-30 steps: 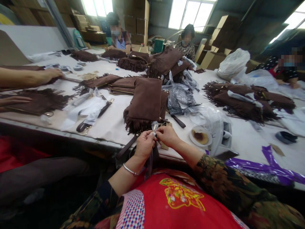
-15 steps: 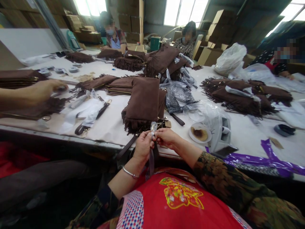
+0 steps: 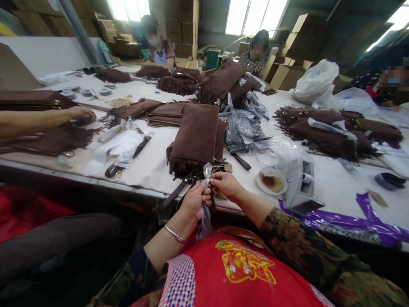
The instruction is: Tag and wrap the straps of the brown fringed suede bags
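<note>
My left hand (image 3: 195, 199) is wrapped round a strip of clear plastic wrap (image 3: 206, 217), which hangs below it toward the apron. The wrap's crumpled top end sticks up between my hands over what looks like a metal clasp. My right hand (image 3: 223, 184) has its fingers pinched at the wrap's upper part; what lies between the fingertips is too small to tell. Just beyond them, a brown fringed bag (image 3: 194, 134) rests on other bags at the table's front edge. A dark strap (image 3: 172, 197) hangs over the edge left of my hands.
A tape dispenser (image 3: 298, 183) and a tape roll (image 3: 271, 180) stand right of my hands. Brown bags (image 3: 338, 130) lie farther right, others (image 3: 223, 81) are heaped behind. Wrapped straps (image 3: 126, 149) lie left. Another person's hand (image 3: 78, 115) reaches in from the left; people sit across the table.
My left fingers have closed lower round the wrap, and more of it shows below them. The neighbour's hand has moved slightly right. The whole view has shifted a little.
</note>
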Motion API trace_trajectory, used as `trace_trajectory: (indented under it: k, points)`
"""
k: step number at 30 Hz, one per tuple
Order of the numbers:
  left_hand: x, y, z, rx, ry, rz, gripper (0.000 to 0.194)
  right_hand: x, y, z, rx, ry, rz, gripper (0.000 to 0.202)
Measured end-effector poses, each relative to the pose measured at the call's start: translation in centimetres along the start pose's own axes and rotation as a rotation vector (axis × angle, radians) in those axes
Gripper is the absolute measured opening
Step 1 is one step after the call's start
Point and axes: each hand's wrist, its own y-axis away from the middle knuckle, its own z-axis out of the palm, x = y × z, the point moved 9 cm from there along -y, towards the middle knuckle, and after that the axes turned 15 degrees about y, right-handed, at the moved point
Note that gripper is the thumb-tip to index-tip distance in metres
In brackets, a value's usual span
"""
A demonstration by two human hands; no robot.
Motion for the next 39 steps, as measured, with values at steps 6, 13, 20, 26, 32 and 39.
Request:
trace_trajectory:
  k: [6,13,20,26,32,39]
  points:
    - [-0.4,0.3,0.8,0.005,-0.018,-0.007,0.028,-0.2,-0.8,-0.8,0.076,0.229,0.024,0.008]
    - [0.4,0.5,1.2,0.086,-0.325,0.383,0.029,0.6,1.2,0.8,-0.039,-0.07,0.085,0.031]
    - [2.8,1.3,2.4,0.038,-0.764,0.548,0.013,1.0,2.6,-1.5,0.06,-0.271,0.09,0.04]
    - [2.9,-0.5,0.4,0.131,-0.489,0.364,0.028,1.1,2.7,-0.5,-0.033,-0.358,0.162,0.041]
    - [3.9,-0.5,0.2,0.216,-0.524,0.472,0.014,0.7,2.5,-0.8,0.043,-0.077,0.061,0.036]
    - [6.1,0.9,3.5,0.177,-0.918,0.686,0.013,-5.1,3.9,-1.8,0.344,0.944,-0.366,0.023]
